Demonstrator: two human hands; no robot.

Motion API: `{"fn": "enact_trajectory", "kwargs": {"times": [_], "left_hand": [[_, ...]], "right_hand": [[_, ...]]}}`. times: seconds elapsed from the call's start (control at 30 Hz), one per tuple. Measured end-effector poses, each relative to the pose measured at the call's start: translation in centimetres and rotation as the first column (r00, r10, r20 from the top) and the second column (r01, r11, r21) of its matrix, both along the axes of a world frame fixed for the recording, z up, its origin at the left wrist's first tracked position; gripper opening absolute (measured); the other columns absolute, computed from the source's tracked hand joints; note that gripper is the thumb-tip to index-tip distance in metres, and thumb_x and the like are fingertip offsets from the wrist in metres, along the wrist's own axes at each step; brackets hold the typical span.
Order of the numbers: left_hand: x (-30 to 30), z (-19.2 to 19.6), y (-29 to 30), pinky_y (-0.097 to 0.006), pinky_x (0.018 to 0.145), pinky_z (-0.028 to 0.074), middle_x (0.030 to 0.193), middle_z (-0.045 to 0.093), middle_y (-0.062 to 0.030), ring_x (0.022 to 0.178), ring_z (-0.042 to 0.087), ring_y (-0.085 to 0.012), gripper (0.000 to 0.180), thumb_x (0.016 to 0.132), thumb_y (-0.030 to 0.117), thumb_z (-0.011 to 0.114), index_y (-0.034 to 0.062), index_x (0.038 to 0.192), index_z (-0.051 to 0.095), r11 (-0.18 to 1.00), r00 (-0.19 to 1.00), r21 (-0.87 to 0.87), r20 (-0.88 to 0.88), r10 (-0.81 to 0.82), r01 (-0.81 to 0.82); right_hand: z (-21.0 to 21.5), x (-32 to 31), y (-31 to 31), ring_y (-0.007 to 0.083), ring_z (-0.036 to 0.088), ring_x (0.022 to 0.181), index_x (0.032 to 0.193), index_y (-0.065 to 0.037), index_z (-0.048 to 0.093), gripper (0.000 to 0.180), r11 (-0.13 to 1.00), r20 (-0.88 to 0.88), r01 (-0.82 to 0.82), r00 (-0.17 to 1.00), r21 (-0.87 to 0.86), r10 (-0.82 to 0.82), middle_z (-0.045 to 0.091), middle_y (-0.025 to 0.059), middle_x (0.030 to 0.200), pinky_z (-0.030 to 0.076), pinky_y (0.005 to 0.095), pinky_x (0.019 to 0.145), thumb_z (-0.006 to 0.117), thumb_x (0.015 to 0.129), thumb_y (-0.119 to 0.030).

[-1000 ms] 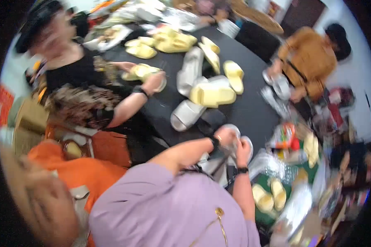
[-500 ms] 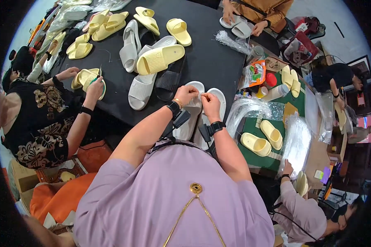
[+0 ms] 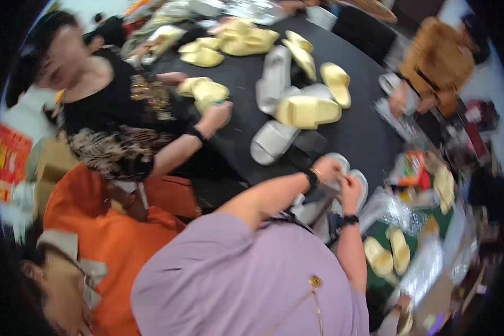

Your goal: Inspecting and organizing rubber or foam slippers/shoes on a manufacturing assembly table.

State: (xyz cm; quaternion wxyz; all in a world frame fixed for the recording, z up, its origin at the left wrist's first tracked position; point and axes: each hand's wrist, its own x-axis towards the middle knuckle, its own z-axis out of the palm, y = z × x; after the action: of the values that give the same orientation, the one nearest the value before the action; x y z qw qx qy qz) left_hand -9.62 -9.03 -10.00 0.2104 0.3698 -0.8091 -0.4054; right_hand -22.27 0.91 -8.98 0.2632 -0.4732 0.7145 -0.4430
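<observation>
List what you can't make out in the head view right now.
Head view, between the left hand and right hand: whether the fingers pinch anything; blurred and too small.
Head view, pale slippers: middles hidden by hands and wrists.
Head view, black slipper: outline lost in blur against the dark tabletop.
Head view, orange garment: cut off by the lower edge.

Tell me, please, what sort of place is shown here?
Probably a slipper workshop or packing room: yellow slippers and grey slippers lie on a black table, a person in black handles another yellow pair, and clear plastic wrapping lies nearby.
</observation>
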Motion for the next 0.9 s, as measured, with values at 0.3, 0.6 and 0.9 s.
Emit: {"fn": "enact_trajectory", "kwargs": {"times": [0.3, 0.6, 0.9], "left_hand": [[-0.1, 0.0, 1.1, -0.037, 0.065, 0.050, 0.075, 0.065, -0.0125, 0.070, 0.064, -0.0277, 0.014, 0.073, 0.017, 0.062, 0.0065, 0.080, 0.067, 0.996, 0.970, 0.065, -0.233, 0.074, -0.060], [0.0, 0.2, 0.5, -0.038, 0.065, 0.048, 0.072, 0.064, -0.0115, 0.070, 0.062, -0.0289, 0.013, 0.068, 0.016, 0.062, 0.0078, 0.077, 0.067, 0.999, 0.979, 0.026, -0.203, -0.020, 0.025], [1.4, 1.2, -0.8, -0.037, 0.071, 0.050, 0.084, 0.065, -0.0153, 0.078, 0.063, -0.0305, 0.020, 0.076, 0.022, 0.063, 0.0053, 0.086, 0.068, 0.994, 0.993, -0.010, -0.042, -0.113, 0.113]], "right_hand": [[-1.8, -0.7, 0.0, 0.0143, 0.053, 0.065, 0.079, 0.002, 0.060, 0.009, 0.998, 0.046, 0.049, 0.998, -0.043, -0.047, 0.058, 0.0065, 0.074, 0.045, 0.0286, 0.062, 0.059, 0.080, -0.006], [-0.8, -0.3, 0.2, 0.0128, 0.050, 0.063, 0.075, 0.002, 0.058, 0.008, 0.999, 0.101, 0.035, 0.994, -0.033, -0.032, 0.056, 0.0047, 0.069, 0.043, 0.0273, 0.060, 0.059, 0.078, -0.005], [-0.8, 0.5, -0.9, 0.0232, 0.057, 0.063, 0.078, 0.002, 0.062, 0.012, 0.996, -0.188, -0.004, 0.982, -0.094, -0.014, 0.059, 0.0144, 0.070, 0.046, 0.0336, 0.061, 0.057, 0.075, -0.008]]}}
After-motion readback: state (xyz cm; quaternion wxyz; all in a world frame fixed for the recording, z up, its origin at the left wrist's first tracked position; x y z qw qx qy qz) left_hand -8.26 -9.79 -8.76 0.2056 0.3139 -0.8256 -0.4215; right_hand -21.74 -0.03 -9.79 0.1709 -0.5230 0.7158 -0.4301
